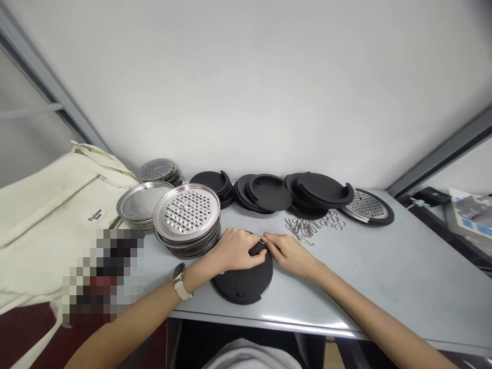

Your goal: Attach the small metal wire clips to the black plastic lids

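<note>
A round black disc (242,286) lies on the table in front of me, with a thin silvery edge showing at its right side. My left hand (239,249) is closed over the disc's far part, its thumb and fingers around a short black piece (257,248); whether that piece belongs to the disc is hidden. Close against it, my right hand (287,252) pinches a small metal ring (262,240) at the end of the black piece. Beyond my right hand lie loose metal clips (302,228) and several metal rings (332,220).
Stacked perforated metal grater discs (187,211) and plain-looking metal discs (145,201) stand at left. Black discs (271,192) are piled along the wall. A grater disc in a black holder (368,207) lies at right. A cream bag (57,215) borders the table's left side.
</note>
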Motion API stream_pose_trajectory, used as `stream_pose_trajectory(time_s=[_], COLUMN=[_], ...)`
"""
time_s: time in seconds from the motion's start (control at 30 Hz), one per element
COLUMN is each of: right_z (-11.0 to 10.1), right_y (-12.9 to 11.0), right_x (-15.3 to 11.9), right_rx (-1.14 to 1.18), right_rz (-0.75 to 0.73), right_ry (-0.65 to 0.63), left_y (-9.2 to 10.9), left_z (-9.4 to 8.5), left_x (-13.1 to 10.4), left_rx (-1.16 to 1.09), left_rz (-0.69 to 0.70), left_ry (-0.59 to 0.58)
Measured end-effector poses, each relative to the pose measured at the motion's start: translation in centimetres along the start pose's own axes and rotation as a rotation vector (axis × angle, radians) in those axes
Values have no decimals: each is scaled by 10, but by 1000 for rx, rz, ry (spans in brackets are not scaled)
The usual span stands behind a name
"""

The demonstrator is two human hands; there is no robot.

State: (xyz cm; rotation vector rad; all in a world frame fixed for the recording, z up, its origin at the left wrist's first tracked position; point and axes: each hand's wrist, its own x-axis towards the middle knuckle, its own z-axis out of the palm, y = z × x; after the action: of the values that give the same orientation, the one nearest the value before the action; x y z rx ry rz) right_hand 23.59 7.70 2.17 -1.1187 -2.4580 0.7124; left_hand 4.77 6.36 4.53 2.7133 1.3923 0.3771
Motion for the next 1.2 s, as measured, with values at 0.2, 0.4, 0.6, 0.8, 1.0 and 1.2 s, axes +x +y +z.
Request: stream_pose_trajectory(time_s=[0.2, 0.4, 0.6, 0.8, 1.0, 1.2], right_z=[-2, -1, -1, -2, -2, -4], right_y=[0, -1, -1, 1, 1, 0], right_x=[-1, -2, -2, -4, -5, -5], right_rx=[-29, -25, -11, -7, 20, 7], right_rz=[16, 23, 11, 21, 27, 21], right_ry=[-11, 1, 9, -5, -4, -22], left_y=[-2, -3, -3, -5, -6, -7], left_z=[-1, 2, 1, 3, 2, 2], left_x=[1, 1, 2, 1, 0, 0], left_rx=[-6, -7, -48, -49, -61, -38], left_rz=[3, 40, 9, 29, 40, 62], left_ry=[-35, -31, -44, -31, -26, -19])
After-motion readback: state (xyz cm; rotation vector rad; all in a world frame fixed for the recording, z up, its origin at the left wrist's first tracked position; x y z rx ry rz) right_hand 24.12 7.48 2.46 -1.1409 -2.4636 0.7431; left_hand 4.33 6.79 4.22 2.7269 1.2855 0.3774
